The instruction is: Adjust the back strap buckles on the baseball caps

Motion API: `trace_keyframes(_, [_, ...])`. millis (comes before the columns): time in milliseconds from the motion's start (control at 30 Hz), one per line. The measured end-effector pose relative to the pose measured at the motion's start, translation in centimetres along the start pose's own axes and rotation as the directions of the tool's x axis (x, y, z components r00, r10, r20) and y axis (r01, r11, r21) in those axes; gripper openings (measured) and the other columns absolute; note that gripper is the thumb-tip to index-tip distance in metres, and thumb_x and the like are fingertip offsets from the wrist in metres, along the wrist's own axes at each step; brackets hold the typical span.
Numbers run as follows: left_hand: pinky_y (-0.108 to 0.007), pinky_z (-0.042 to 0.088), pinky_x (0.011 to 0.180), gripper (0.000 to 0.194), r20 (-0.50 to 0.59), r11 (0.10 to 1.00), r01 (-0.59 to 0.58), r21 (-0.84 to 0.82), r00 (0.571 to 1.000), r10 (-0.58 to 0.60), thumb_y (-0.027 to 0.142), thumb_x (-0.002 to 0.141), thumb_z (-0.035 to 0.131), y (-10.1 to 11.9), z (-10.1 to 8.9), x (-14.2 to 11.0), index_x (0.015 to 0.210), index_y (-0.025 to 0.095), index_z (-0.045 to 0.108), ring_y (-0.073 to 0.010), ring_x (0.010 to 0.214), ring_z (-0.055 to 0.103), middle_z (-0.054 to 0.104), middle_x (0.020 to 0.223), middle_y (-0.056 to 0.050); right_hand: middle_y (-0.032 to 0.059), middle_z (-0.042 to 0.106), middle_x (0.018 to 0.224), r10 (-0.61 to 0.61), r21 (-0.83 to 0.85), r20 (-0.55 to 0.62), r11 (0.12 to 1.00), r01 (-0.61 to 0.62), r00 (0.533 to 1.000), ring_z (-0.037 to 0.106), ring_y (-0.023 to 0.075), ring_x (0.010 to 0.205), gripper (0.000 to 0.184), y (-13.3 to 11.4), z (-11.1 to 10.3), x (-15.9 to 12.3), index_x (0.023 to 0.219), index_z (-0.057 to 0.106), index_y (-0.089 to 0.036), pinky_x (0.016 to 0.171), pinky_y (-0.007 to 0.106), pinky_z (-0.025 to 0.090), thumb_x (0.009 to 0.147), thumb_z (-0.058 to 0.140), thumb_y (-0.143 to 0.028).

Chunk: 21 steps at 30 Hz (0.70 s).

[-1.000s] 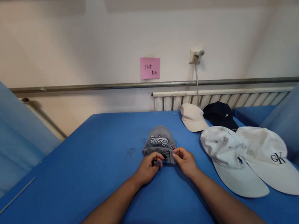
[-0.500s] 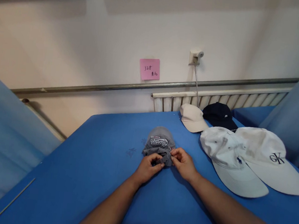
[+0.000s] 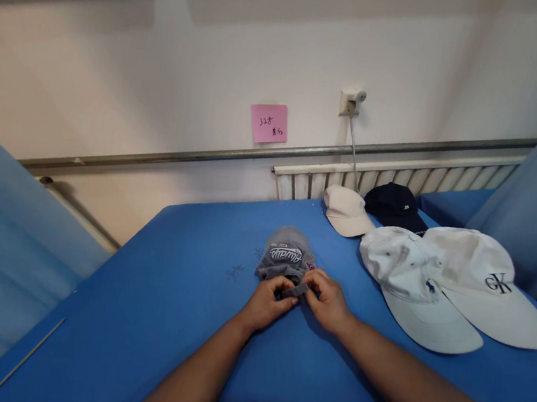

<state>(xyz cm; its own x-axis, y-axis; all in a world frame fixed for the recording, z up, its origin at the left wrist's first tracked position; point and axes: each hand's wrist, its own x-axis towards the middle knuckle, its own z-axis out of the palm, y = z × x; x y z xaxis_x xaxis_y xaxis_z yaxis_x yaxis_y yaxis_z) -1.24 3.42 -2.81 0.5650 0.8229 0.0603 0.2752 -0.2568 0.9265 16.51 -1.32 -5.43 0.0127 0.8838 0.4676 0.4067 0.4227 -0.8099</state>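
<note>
A grey cap [image 3: 286, 255] with white lettering lies on the blue table [image 3: 182, 294], its back facing me. My left hand [image 3: 267, 303] and my right hand [image 3: 328, 300] meet at the cap's near edge. Both pinch the grey strap [image 3: 296, 289] at the back of the cap, fingers closed on it from either side.
To the right lie two white caps [image 3: 413, 286] [image 3: 481, 281], one overlapping the other. Behind them sit a beige cap [image 3: 347, 210] and a dark navy cap [image 3: 395, 205]. A radiator [image 3: 396, 173], a wall socket with cord [image 3: 352, 102] and a pink note [image 3: 269, 122] line the wall.
My hands have drawn closer together at the back of the grey cap, the right hand moving left, and now pinch the strap between them. The cap stays in place.
</note>
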Motion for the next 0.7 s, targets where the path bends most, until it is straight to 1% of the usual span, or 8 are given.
trace_keyframes(100, [-0.025, 0.042, 0.069, 0.016, -0.018, 1.000, 0.018, 0.016, 1.000, -0.018, 0.029, 0.073, 0.071, 0.0, 0.1, 0.0, 0.076, 0.015, 0.064, -0.0139, 0.071, 0.053, 0.062, 0.075, 0.000, 0.0028, 0.060, 0.088, 0.024, 0.026, 0.006, 0.999, -0.024, 1.000, 0.059, 0.0170, 0.080, 0.018, 0.2, -0.1, 0.0, 0.087, 0.057, -0.021, 0.074, 0.030, 0.049, 0.080, 0.050, -0.007])
trace_keyframes(167, [-0.024, 0.041, 0.067, 0.016, -0.053, 1.000, 0.027, 0.010, 0.998, -0.027, 0.029, 0.073, 0.071, 0.0, 0.1, 0.1, 0.075, 0.015, 0.064, -0.0132, 0.069, 0.053, 0.061, 0.072, 0.001, 0.0032, 0.060, 0.091, 0.006, 0.023, 0.040, 1.000, -0.006, 0.999, 0.059, 0.0169, 0.082, 0.019, -0.1, -0.2, 0.0, 0.089, 0.057, -0.022, 0.074, 0.030, 0.049, 0.080, 0.051, -0.007])
trace_keyframes(267, [-0.025, 0.042, 0.067, 0.020, -0.104, 0.997, 0.040, -0.058, 0.994, -0.046, 0.031, 0.071, 0.073, 0.0, 0.0, 0.2, 0.076, 0.014, 0.063, -0.0134, 0.070, 0.054, 0.061, 0.073, 0.001, 0.0044, 0.061, 0.099, -0.080, -0.024, 0.130, 0.996, 0.083, 0.988, 0.058, 0.0189, 0.092, 0.021, -0.9, -0.5, 0.0, 0.095, 0.057, -0.022, 0.082, 0.033, 0.048, 0.080, 0.056, -0.007])
trace_keyframes(367, [-0.025, 0.044, 0.068, 0.027, -0.114, 0.980, 0.064, -0.188, 0.990, -0.087, 0.034, 0.067, 0.078, 0.1, -0.1, 0.2, 0.077, 0.014, 0.063, -0.0136, 0.070, 0.056, 0.063, 0.074, 0.000, 0.0056, 0.062, 0.104, -0.147, -0.117, 0.214, 0.978, 0.175, 0.966, 0.056, 0.0219, 0.098, 0.026, -1.7, -0.8, 0.1, 0.101, 0.056, -0.022, 0.087, 0.038, 0.045, 0.080, 0.061, -0.008])
trace_keyframes(467, [-0.025, 0.044, 0.065, 0.032, -0.100, 0.946, 0.101, -0.309, 0.985, -0.138, 0.036, 0.064, 0.081, 0.3, -0.1, 0.1, 0.077, 0.014, 0.062, -0.0123, 0.065, 0.056, 0.062, 0.071, 0.001, 0.0070, 0.063, 0.105, -0.163, -0.216, 0.259, 0.951, 0.221, 0.952, 0.056, 0.0240, 0.098, 0.026, -2.2, -1.0, 0.2, 0.104, 0.055, -0.022, 0.086, 0.040, 0.045, 0.081, 0.064, -0.013])
trace_keyframes(533, [-0.024, 0.044, 0.063, 0.034, -0.085, 0.923, 0.123, -0.364, 0.983, -0.164, 0.036, 0.063, 0.082, 0.4, 0.0, 0.0, 0.077, 0.013, 0.061, -0.0115, 0.062, 0.055, 0.061, 0.068, 0.001, 0.0072, 0.064, 0.102, -0.164, -0.271, 0.271, 0.932, 0.239, 0.948, 0.056, 0.0246, 0.096, 0.022, -2.2, -1.0, 0.2, 0.102, 0.055, -0.021, 0.083, 0.040, 0.045, 0.083, 0.065, -0.018])
trace_keyframes(700, [-0.024, 0.044, 0.062, 0.036, -0.082, 0.904, 0.127, -0.408, 0.981, -0.175, 0.035, 0.061, 0.083, 0.5, 0.3, 0.0, 0.078, 0.014, 0.060, -0.0111, 0.061, 0.056, 0.061, 0.068, 0.001, 0.0063, 0.065, 0.094, -0.177, -0.320, 0.268, 0.911, 0.261, 0.947, 0.057, 0.0240, 0.088, 0.010, -2.1, -0.8, 0.3, 0.097, 0.058, -0.022, 0.078, 0.038, 0.044, 0.088, 0.062, -0.024])
